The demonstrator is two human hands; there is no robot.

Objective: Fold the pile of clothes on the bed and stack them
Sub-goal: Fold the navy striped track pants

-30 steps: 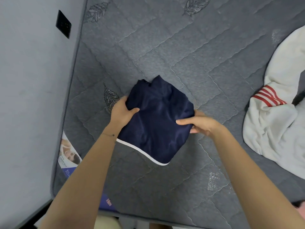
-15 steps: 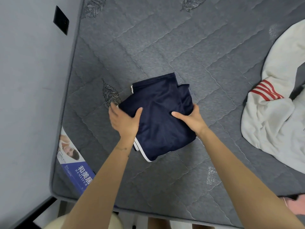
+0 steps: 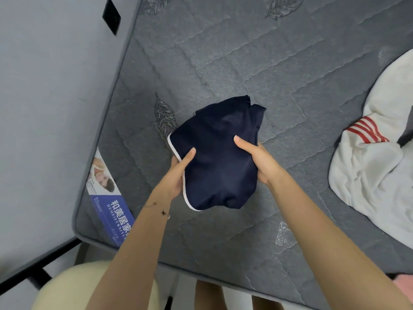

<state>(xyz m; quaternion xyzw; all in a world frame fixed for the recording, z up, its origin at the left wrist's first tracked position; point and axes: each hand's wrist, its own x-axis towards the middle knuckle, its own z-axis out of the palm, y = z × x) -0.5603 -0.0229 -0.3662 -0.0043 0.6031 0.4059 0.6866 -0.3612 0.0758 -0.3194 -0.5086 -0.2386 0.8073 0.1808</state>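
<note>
Head view. Folded navy shorts (image 3: 219,166) with white piping are at the centre, over the grey mattress (image 3: 245,63). The left hand (image 3: 176,173) grips their 9 o'clock edge, thumb on top, fingers beneath. The right hand (image 3: 259,162) grips the 3 o'clock edge likewise. A crumpled white garment (image 3: 375,175) with red stripes lies at 3 o'clock, well apart. A printed label (image 3: 107,198) lies at 8 o'clock.

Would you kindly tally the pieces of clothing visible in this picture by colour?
Navy: 1, the folded navy garment, held between the left hand and the right hand
White with red stripes: 1, the white garment, unfolded
Pink: 1, the pink cloth, mostly out of frame
Total: 3
</note>
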